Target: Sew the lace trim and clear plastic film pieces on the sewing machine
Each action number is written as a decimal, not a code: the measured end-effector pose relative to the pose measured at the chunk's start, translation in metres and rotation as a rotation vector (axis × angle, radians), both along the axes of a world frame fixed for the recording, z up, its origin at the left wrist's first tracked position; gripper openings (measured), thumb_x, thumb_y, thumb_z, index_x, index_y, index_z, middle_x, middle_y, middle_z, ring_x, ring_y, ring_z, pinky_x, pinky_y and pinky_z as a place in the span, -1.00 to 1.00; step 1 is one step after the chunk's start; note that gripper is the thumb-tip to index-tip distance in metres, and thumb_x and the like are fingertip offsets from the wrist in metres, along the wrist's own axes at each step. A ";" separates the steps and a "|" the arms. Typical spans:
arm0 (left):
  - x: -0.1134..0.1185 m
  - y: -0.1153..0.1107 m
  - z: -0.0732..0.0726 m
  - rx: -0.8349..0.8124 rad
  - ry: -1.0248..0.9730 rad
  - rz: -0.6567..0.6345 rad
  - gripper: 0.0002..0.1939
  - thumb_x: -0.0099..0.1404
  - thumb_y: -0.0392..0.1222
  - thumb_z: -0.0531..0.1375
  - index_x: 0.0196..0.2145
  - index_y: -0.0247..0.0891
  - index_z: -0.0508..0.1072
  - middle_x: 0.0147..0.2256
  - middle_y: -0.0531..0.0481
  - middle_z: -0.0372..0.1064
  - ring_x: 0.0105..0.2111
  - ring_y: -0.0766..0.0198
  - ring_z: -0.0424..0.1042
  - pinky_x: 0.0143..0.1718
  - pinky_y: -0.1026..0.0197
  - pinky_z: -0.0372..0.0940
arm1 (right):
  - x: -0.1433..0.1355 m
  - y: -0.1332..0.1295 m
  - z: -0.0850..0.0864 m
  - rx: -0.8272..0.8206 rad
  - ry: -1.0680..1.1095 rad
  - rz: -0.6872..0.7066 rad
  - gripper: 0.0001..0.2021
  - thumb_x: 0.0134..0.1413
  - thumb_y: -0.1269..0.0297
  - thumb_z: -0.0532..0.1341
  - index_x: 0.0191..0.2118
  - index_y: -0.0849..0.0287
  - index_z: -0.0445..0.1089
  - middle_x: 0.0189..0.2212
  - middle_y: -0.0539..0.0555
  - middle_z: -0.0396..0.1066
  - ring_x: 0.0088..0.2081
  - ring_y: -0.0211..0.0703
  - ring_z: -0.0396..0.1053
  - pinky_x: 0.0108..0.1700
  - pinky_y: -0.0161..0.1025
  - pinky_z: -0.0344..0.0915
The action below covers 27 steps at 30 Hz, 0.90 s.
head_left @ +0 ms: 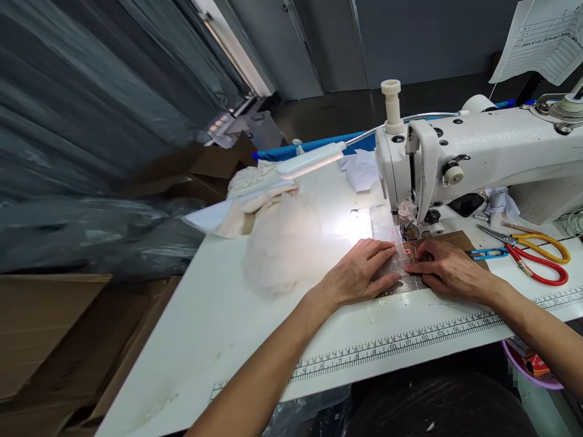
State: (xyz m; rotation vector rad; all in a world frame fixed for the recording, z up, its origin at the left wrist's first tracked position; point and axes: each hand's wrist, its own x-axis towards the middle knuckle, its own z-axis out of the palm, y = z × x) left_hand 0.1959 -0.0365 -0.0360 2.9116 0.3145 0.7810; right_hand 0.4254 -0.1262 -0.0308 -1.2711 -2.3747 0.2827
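Head view: sewing machine [492, 142] on the right of the white table [195, 340], needle end toward the middle. Sheer fabric strip [395, 267] is the workpiece; it lies on the table at the needle area, in front of the presser foot, partly over a brown sheet [460, 241].

Left hand [362, 273]: palm down, fingers extended, fingertips on the left side of the strip. Not clenched. Right hand [449, 267]: fingers bent, thumb and index tips at the strip's right side, over the brown sheet. Can't tell if it's pinching the strip or just pressing on it. Small red/pink marks between the hands, too small to identify.

Blue snips [489, 254] just beside the right hand, near end over the brown sheet. Further right, scissors [511, 239] with one red and one yellow handle loop, blades pointing left toward the machine.

Lamp [312, 160] on a flexible metal neck, lit, left of the machine head. Below it, a heap of gauzy white fabric [282, 243], blurred; more pale cloth behind. Ruler scale [392, 346] along the table's near edge, forearms crossing over it.

Written paper sheet [542, 42] top right. Cardboard boxes [40, 328] left of the table. Pink-rimmed bin [546, 384] below the right forearm, partly hidden.
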 end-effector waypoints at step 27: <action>0.004 -0.005 -0.005 0.163 -0.064 0.045 -0.80 0.43 -0.20 0.09 -0.08 -0.38 0.34 -0.24 -0.19 0.44 -0.26 0.14 0.45 -0.29 0.05 0.44 | 0.000 -0.001 -0.001 0.013 -0.020 0.003 -0.68 0.23 0.43 0.07 -0.06 0.06 0.52 -0.21 0.15 0.33 -0.17 -0.13 0.27 -0.15 -0.17 0.29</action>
